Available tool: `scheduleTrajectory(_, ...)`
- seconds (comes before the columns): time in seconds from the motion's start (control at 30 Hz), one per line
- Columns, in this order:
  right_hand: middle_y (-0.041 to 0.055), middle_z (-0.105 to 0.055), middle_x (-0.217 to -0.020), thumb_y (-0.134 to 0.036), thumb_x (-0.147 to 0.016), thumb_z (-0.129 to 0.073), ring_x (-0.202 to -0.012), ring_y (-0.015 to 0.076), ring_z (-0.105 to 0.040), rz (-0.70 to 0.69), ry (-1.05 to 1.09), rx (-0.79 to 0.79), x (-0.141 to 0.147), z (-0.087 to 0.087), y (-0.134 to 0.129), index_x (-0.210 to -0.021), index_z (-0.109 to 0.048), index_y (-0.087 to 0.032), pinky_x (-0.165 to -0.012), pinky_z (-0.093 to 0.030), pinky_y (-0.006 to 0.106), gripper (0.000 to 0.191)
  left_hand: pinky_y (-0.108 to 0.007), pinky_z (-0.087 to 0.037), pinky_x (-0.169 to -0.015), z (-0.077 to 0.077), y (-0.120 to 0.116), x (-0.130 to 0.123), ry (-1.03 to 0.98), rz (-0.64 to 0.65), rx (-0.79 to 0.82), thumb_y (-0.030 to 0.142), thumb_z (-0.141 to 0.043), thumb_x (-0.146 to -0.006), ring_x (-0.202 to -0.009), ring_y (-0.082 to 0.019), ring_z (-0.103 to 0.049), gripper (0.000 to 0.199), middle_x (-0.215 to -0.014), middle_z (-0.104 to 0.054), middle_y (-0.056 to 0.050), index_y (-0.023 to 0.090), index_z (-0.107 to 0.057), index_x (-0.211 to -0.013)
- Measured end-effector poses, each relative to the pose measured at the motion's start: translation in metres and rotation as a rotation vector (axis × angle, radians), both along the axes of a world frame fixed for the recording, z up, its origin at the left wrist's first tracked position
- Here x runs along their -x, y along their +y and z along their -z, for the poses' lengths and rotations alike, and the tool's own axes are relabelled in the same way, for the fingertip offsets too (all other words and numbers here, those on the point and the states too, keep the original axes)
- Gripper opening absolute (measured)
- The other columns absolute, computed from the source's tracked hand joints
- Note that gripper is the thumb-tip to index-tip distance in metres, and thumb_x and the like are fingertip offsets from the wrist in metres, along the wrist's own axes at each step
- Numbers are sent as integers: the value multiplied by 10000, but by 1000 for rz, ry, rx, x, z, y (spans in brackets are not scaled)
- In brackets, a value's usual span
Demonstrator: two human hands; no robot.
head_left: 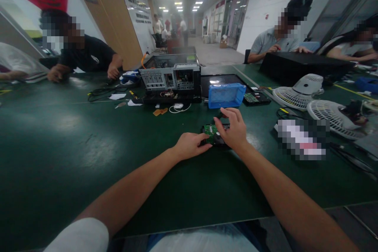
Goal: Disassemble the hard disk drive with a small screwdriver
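Note:
A hard drive (210, 130) lies on the green table with its green circuit board facing up. My left hand (191, 145) grips the drive's left edge, thumb on the near side and fingers over the board. Above the drive's right part is my right hand (234, 128), its thumb and fingers closed around a small dark piece (218, 118) whose kind I cannot make out. That hand hides part of the drive's right end. Just beyond stands a blue plastic bin (226, 96), tipped on its side.
An opened computer case (169, 78) stands behind to the left, with scraps and a white cable before it. Another circuit board (255, 97) lies right of the bin. White fan parts (295, 94) and cables occupy the right. Other people sit across the table (73, 138).

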State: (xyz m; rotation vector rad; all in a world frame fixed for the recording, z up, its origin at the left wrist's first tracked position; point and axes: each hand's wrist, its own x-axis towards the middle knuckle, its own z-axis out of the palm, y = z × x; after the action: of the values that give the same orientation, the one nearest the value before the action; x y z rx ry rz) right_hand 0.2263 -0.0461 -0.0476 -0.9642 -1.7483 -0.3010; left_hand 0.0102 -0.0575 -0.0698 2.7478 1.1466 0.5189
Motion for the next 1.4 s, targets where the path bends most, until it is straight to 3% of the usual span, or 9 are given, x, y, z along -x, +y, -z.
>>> scheduleTrajectory(0.2, 135, -586, -1256, -269, -924, -608, -1075, 255, -635, -105, 30, 76, 4, 1, -2, -1345, -490, -238, -875, -593, 433, 439, -249, -375, -567, -3, -1, -1, 15, -4, 18, 534, -554, -952, -635, -142, -627, 397, -740, -669, 18, 235, -654, -1193)
scheduleTrajectory(0.33, 114, -630, -1241, -296, -960, -576, -974, 222, -690, -183, 64, 198, 5, 8, 0, -1427, -393, -244, -856, -601, 408, 504, -249, -374, -558, -6, -2, -1, 24, 16, 36, 522, -539, -962, -625, -136, -618, 384, -754, -669, 22, 237, -646, -1196)
scheduleTrajectory(0.7, 64, -643, -1019, -400, -926, -655, -829, 223, -667, -78, 15, 162, 5, 5, -1, -1351, -492, -256, -783, -602, 426, 478, -256, -388, -573, -4, -1, 1, 12, 28, 33, 542, -516, -968, -641, -144, -626, 413, -761, -671, 17, 233, -637, -1215)
scheduleTrajectory(0.97, 126, -635, -1262, -300, -959, -584, -969, 220, -701, -193, 69, 215, 6, 8, -1, -1420, -383, -227, -846, -601, 407, 508, -252, -357, -563, -1, 1, 1, 11, 11, 25, 545, -526, -961, -629, -143, -620, 392, -738, -668, 22, 243, -645, -1180)
scheduleTrajectory(1.2, 106, -663, -1145, -421, -919, -657, -849, 228, -697, -29, 50, 150, 6, 10, 1, -1351, -474, -233, -762, -613, 410, 505, -253, -365, -569, 0, 1, 1, 10, 4, 22, 547, -536, -957, -621, -144, -618, 402, -715, -659, 23, 246, -642, -1201)
scheduleTrajectory(1.3, 95, -666, -1126, -433, -917, -659, -810, 219, -693, -22, 50, 154, 5, 11, 0, -1365, -472, -237, -730, -615, 396, 524, -254, -370, -568, 0, 1, 1, 16, -5, 18, 550, -539, -954, -625, -145, -623, 409, -727, -664, 20, 244, -643, -1206)
scheduleTrajectory(1.4, 111, -661, -1201, -389, -940, -626, -875, 227, -704, -51, 37, 152, 5, 11, -1, -1431, -431, -244, -792, -617, 411, 547, -253, -377, -564, -2, 0, 0, 17, 9, 23, 540, -541, -958, -635, -140, -629, 400, -748, -670, 19, 235, -647, -1193)
